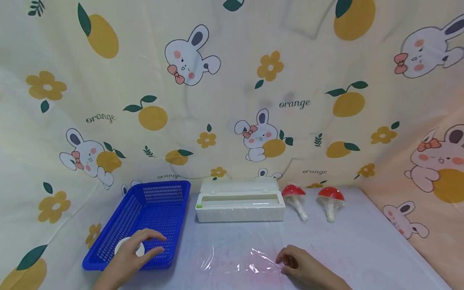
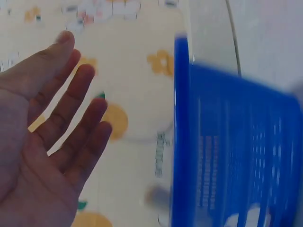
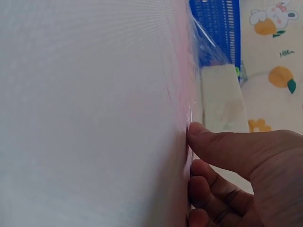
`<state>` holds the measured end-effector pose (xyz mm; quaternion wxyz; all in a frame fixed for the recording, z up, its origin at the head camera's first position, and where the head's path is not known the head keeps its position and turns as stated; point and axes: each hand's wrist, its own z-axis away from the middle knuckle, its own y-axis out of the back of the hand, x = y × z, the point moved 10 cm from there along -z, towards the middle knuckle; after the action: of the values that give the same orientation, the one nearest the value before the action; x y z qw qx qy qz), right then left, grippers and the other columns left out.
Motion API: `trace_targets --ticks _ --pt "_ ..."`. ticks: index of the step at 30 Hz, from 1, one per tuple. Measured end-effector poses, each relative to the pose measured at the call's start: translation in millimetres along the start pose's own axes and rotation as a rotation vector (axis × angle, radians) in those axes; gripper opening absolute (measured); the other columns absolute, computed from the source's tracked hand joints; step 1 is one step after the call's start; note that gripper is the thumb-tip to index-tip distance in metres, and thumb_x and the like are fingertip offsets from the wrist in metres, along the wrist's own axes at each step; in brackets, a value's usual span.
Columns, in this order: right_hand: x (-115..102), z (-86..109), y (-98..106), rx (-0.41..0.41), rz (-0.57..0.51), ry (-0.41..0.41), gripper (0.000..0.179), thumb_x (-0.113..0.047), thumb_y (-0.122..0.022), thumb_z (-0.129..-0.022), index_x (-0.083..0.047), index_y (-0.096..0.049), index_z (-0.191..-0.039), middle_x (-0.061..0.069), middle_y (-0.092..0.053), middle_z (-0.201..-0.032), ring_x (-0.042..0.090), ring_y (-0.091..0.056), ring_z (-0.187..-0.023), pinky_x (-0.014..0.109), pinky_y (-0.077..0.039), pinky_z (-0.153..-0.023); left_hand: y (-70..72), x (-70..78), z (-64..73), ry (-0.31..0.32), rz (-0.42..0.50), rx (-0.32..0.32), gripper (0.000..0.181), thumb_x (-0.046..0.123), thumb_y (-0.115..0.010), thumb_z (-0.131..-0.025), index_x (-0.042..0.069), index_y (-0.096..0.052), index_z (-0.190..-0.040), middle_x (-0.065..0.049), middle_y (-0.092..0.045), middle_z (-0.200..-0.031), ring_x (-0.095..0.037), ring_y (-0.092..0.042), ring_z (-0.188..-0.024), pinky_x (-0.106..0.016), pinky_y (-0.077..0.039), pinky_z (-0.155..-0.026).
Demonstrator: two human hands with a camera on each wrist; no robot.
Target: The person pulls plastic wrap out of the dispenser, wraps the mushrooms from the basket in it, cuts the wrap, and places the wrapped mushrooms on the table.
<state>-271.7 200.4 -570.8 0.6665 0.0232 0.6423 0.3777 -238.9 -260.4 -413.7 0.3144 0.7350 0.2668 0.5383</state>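
Note:
My left hand (image 1: 132, 253) is held over the near end of a blue plastic basket (image 1: 183, 217), thumb and fingers apart with nothing between them. Partly hidden behind it, a white round object (image 1: 123, 243) lies in the basket. In the left wrist view the left hand (image 2: 57, 123) shows loosely bent fingers beside the basket wall (image 2: 184, 132). A sheet of clear plastic film (image 1: 239, 262) lies on the table, its creases shining. At its right edge my right hand (image 1: 304, 266) pinches the film with curled fingers; the right wrist view shows the thumb (image 3: 203, 135) at that edge.
A white cling film dispenser box (image 1: 241, 213) with raised lid and green slider stands at the back, right of the basket. Two red-capped toy mushrooms, one (image 1: 295, 197) beside the box and another (image 1: 330, 201) farther right, are wrapped in clear plastic. A patterned cloth (image 1: 224, 100) hangs behind.

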Motion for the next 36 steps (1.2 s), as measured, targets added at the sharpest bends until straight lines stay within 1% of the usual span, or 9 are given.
trace_targets --ticks 3,5,8,12,14,18,23,31,36 --pt "-1 0.3 -1 0.002 0.016 0.012 0.020 -0.023 -0.081 -0.098 -0.018 -0.071 -0.114 0.003 -0.062 -0.096 0.021 -0.058 -0.089 0.023 -0.052 -0.073 16.2 -23.1 -0.3 0.071 -0.025 0.025 0.026 0.036 -0.082 -0.095 0.030 -0.074 -0.119 0.011 -0.071 -0.122 -0.024 -0.063 -0.125 -0.060 -0.052 -0.107" --pt "0 0.1 -1 0.005 0.015 0.006 0.021 -0.024 -0.081 -0.097 -0.019 -0.071 -0.114 0.003 -0.062 -0.096 0.021 -0.058 -0.089 0.023 -0.052 -0.074 23.1 -37.2 -1.1 0.092 -0.022 0.007 0.030 0.037 -0.082 -0.095 0.027 -0.074 -0.122 0.005 -0.071 -0.127 -0.032 -0.061 -0.129 -0.069 -0.049 -0.107" --pt "3 -0.4 -2 0.006 -0.001 -0.021 0.023 -0.025 -0.082 -0.097 -0.018 -0.071 -0.115 0.003 -0.062 -0.096 0.022 -0.059 -0.090 0.023 -0.053 -0.076 28.9 -57.9 -2.8 0.156 -0.013 -0.048 0.039 0.041 -0.081 -0.096 0.021 -0.072 -0.128 -0.003 -0.069 -0.134 -0.039 -0.057 -0.134 -0.073 -0.045 -0.107" --pt "4 -1.3 -2 0.004 -0.007 -0.025 0.023 -0.025 -0.082 -0.096 -0.018 -0.071 -0.115 0.004 -0.062 -0.096 0.023 -0.059 -0.091 0.023 -0.053 -0.076 32.4 -76.8 -4.4 0.180 -0.013 -0.089 0.042 0.035 -0.082 -0.096 0.016 -0.070 -0.131 -0.008 -0.068 -0.134 -0.041 -0.058 -0.132 -0.071 -0.047 -0.108" --pt "3 -1.7 -2 0.003 -0.002 -0.013 0.022 -0.024 -0.082 -0.096 -0.018 -0.071 -0.114 0.004 -0.061 -0.095 0.022 -0.058 -0.090 0.023 -0.053 -0.075 32.8 -84.1 -5.1 0.167 -0.027 -0.098 0.042 0.031 -0.083 -0.095 0.014 -0.070 -0.131 -0.010 -0.068 -0.133 -0.042 -0.059 -0.130 -0.068 -0.049 -0.107" --pt "3 -1.2 -3 0.004 -0.004 -0.003 0.021 -0.024 -0.082 -0.096 -0.018 -0.071 -0.114 0.004 -0.061 -0.095 0.022 -0.058 -0.089 0.023 -0.052 -0.074 31.7 -99.9 -6.8 0.187 -0.049 -0.126 0.046 0.031 -0.084 -0.094 0.011 -0.069 -0.132 -0.014 -0.068 -0.134 -0.044 -0.059 -0.129 -0.065 -0.051 -0.107" --pt "1 -0.3 -3 0.003 -0.003 -0.001 0.021 -0.025 -0.082 -0.097 -0.019 -0.071 -0.114 0.004 -0.061 -0.095 0.021 -0.058 -0.089 0.023 -0.052 -0.074 27.5 -117.2 -7.5 0.246 -0.055 -0.158 0.047 0.032 -0.086 -0.092 0.011 -0.069 -0.131 -0.010 -0.070 -0.131 -0.042 -0.060 -0.128 -0.063 -0.050 -0.108" --pt "2 -0.4 -2 0.012 0.001 -0.007 0.022 -0.025 -0.082 -0.096 -0.019 -0.071 -0.114 0.003 -0.062 -0.095 0.021 -0.059 -0.090 0.023 -0.053 -0.074 22.6 -131.7 -7.7 0.325 -0.058 -0.159 0.033 0.029 -0.084 -0.093 0.011 -0.072 -0.118 -0.003 -0.073 -0.117 -0.032 -0.067 -0.114 -0.060 -0.056 -0.100" --pt "2 -0.3 -1 0.014 -0.009 -0.014 0.022 -0.024 -0.082 -0.097 -0.018 -0.071 -0.115 0.003 -0.062 -0.096 0.022 -0.058 -0.090 0.023 -0.053 -0.075 19.1 -135.2 -10.3 0.339 -0.072 -0.158 0.032 0.029 -0.082 -0.096 0.009 -0.070 -0.119 -0.006 -0.074 -0.116 -0.035 -0.069 -0.113 -0.059 -0.057 -0.098"
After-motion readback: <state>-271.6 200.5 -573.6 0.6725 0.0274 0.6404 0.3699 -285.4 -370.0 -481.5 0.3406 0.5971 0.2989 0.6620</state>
